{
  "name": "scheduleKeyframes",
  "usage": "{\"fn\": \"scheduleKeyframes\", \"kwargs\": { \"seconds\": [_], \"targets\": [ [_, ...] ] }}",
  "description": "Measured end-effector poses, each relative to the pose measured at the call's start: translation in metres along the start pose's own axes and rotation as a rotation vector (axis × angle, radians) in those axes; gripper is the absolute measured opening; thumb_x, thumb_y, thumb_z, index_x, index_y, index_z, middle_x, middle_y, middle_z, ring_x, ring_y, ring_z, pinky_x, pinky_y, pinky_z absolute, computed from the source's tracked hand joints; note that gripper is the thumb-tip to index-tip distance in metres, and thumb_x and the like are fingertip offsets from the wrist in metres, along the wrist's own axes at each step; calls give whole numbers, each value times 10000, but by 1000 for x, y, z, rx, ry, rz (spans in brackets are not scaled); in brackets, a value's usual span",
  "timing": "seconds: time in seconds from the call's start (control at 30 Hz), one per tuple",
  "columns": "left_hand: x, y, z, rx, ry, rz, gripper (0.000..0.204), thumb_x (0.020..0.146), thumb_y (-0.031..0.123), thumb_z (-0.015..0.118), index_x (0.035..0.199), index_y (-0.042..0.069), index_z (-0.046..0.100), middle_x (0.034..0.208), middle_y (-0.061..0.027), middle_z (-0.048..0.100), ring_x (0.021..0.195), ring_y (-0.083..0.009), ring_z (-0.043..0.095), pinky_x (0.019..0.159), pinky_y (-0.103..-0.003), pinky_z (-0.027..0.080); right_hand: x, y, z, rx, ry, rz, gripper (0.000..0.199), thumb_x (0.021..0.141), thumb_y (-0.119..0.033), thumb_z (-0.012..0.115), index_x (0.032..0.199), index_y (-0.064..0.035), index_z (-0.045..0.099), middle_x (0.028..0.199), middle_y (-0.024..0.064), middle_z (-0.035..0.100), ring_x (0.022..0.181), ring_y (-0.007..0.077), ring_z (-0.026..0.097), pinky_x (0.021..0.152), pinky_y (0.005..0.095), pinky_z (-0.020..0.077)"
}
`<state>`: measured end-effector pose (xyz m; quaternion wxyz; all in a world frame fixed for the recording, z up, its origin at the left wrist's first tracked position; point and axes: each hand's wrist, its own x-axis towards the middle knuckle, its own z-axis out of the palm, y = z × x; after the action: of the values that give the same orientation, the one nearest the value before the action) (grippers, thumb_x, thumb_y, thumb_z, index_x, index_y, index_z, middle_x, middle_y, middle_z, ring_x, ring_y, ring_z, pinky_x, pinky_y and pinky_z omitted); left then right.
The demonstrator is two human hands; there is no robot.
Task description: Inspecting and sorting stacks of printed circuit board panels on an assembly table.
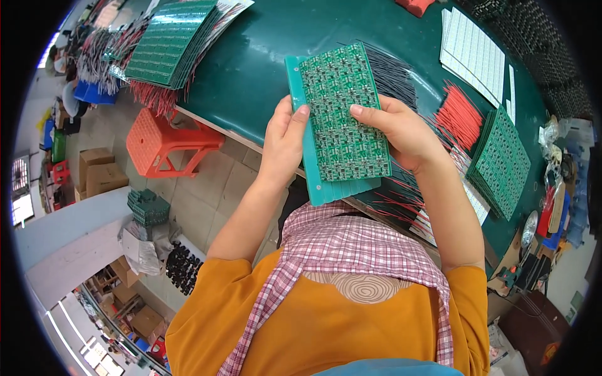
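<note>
Between my two hands is a green circuit board panel (343, 119), densely covered with small components, resting on a teal fixture plate (313, 178) with a slotted lower edge. My left hand (286, 135) grips the plate's left edge, thumb on the front face. With its thumb pressed on the panel's face, my right hand (401, 128) holds the right edge; its other fingers are hidden behind. Both are held up over the table's near edge, tilted. Behind the panel lie black wires (392, 75), and right of my right hand sits a bundle of red wires (459, 117).
A stack of circuit board panels (501, 163) lies at the right of the green table (269, 28); white sheets (473, 53) lie behind it. Another tall panel stack (169, 47) with wires stands at the far left. An orange stool (164, 143) is beside the table.
</note>
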<state>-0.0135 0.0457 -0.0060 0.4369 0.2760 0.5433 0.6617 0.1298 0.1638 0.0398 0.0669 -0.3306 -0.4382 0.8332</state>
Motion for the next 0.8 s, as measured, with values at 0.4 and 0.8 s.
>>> {"fn": "scheduleKeyframes", "kwargs": {
  "seconds": [0.4, 0.8],
  "targets": [
    [-6, -9, -8, 44, -15, -24, 312, 956, 175, 447, 1199, -20, 453, 1081, -77, 567, 975, -113, 528, 838, -259, 424, 1, 32, -16, 275, 12, 83, 295, 888, -174, 574, 1132, -12, 532, 1052, 74, 615, 926, 161, 605, 833, 320, 499],
    [-7, 51, 4, 38, -6, 0, 122, 884, 131, 578, 906, 13, 597, 727, 9, 586, 593, -35, 504, 525, -163, 380, -28, 11, 0, 292, -98, -132, 338, 897, -163, 558, 1194, -16, 492, 1106, 79, 598, 983, 160, 585, 862, 326, 477]
  ]
}}
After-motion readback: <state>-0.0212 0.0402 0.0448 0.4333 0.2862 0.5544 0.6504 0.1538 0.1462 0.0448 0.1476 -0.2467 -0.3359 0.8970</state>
